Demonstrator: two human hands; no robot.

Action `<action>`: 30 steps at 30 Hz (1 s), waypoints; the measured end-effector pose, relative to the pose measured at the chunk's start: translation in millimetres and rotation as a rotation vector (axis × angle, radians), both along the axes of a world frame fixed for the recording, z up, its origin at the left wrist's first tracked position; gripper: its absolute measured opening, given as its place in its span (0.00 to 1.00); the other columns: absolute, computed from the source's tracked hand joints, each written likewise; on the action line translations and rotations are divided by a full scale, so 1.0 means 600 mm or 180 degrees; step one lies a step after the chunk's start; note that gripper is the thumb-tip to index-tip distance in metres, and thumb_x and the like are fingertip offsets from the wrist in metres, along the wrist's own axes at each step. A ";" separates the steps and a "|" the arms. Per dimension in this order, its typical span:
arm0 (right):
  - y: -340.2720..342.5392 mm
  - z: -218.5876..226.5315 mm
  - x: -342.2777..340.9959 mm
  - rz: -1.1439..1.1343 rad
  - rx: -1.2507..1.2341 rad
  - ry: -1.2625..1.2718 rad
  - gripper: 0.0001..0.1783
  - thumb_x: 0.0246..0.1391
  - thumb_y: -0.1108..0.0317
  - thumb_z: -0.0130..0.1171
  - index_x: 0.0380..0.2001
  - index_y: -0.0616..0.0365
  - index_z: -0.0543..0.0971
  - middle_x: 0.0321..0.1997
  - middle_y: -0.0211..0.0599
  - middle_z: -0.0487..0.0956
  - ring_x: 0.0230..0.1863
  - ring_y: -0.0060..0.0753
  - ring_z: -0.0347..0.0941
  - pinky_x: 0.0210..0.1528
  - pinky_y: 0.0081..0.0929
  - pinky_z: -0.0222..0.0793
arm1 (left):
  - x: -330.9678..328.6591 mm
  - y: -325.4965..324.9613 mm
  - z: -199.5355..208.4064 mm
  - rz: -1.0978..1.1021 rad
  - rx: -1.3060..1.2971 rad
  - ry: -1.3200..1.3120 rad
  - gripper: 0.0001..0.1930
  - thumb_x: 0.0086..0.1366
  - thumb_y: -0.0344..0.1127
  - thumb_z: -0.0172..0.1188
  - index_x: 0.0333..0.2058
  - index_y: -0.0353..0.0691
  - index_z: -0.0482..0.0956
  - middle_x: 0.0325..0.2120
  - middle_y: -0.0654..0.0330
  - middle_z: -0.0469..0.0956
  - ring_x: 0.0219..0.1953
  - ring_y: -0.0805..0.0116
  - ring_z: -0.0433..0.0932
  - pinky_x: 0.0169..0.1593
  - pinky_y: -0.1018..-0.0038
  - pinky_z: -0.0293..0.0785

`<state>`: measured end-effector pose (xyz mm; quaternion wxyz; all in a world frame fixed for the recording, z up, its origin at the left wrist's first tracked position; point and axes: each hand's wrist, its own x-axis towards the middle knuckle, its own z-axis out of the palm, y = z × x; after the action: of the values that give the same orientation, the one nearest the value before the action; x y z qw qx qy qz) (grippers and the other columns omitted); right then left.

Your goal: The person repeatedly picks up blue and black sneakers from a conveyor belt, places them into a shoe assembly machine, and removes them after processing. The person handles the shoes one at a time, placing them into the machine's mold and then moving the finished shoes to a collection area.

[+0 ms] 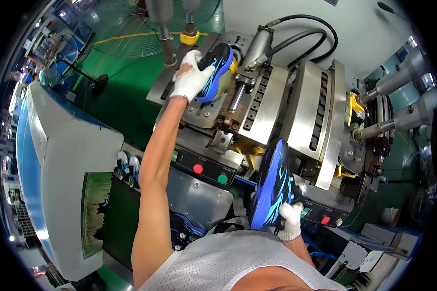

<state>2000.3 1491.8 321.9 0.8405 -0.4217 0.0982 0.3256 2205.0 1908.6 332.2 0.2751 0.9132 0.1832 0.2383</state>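
Note:
My left hand (192, 80), in a white knit glove worn or stained at the back, reaches far forward. It grips a black sneaker (220, 63) with a purple-blue sole edge and light-blue streaks. This sneaker lies on its side against the metal fixture at the machine's left station, and yellow parts show behind it. Close to my body, my right hand (290, 220), also gloved in white, holds a second sneaker (272, 186) of the same colours. That one is tilted upright, toe up, in front of the machine. My right fingers are partly hidden behind it.
The steel press machine (264, 102) fills the middle, with black hoses above. Red buttons (197, 169) and green buttons (222, 179) line its front. At left stands a grey-blue machine with a bristled opening (97, 213). More shoes (187, 230) lie below my left arm. Metal cylinders (398, 121) jut in at right.

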 end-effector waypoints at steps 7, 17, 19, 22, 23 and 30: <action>0.248 0.051 0.146 -0.0131 -0.0001 -0.0579 0.22 0.58 0.75 0.63 0.56 0.61 0.75 0.46 0.36 0.82 0.42 0.30 0.82 0.44 0.33 0.83 | -0.399 -0.049 0.017 0.0245 -0.1089 -0.0851 0.32 0.54 0.29 0.73 0.57 0.32 0.72 0.47 0.52 0.79 0.49 0.63 0.79 0.56 0.67 0.74; 0.571 -0.251 0.672 0.0136 -0.2678 -0.1915 0.17 0.47 0.68 0.67 0.43 0.56 0.82 0.42 0.42 0.84 0.42 0.41 0.82 0.45 0.37 0.77 | -0.743 -0.187 -0.189 0.1265 -0.1691 0.0552 0.32 0.49 0.33 0.76 0.54 0.36 0.74 0.44 0.52 0.80 0.44 0.58 0.79 0.53 0.65 0.75; 0.579 -0.304 0.767 0.0537 -0.3750 -0.2210 0.23 0.50 0.63 0.63 0.51 0.59 0.82 0.55 0.47 0.83 0.54 0.45 0.81 0.55 0.34 0.75 | -0.751 -0.207 -0.207 0.1429 -0.1843 0.0748 0.31 0.49 0.33 0.76 0.53 0.35 0.75 0.44 0.51 0.79 0.46 0.58 0.79 0.52 0.65 0.75; 0.670 -0.348 0.697 0.0887 -0.5525 -0.3155 0.21 0.51 0.63 0.60 0.48 0.58 0.83 0.53 0.48 0.83 0.55 0.45 0.80 0.58 0.35 0.75 | -0.764 -0.244 -0.250 0.1895 -0.1952 0.0763 0.31 0.50 0.35 0.76 0.52 0.35 0.74 0.42 0.50 0.78 0.42 0.55 0.79 0.49 0.63 0.75; 0.698 -0.351 0.659 0.0643 -0.5578 -0.2858 0.22 0.51 0.62 0.59 0.48 0.58 0.82 0.53 0.50 0.83 0.56 0.45 0.80 0.59 0.36 0.74 | -0.775 -0.257 -0.271 0.1892 -0.1637 0.0683 0.31 0.50 0.35 0.76 0.52 0.35 0.74 0.41 0.51 0.77 0.42 0.55 0.78 0.48 0.64 0.75; 0.614 -0.311 0.744 0.2641 -0.4896 -0.4226 0.19 0.58 0.55 0.61 0.48 0.52 0.82 0.46 0.39 0.83 0.42 0.43 0.79 0.44 0.47 0.75 | -0.776 -0.272 -0.276 0.2183 -0.1536 0.0612 0.29 0.54 0.33 0.74 0.55 0.38 0.74 0.46 0.50 0.79 0.49 0.54 0.80 0.52 0.63 0.76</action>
<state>2446.4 1860.2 135.1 0.0635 -0.9249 -0.3465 0.1430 1739.3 1745.4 166.6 0.3674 0.7270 0.5514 0.1801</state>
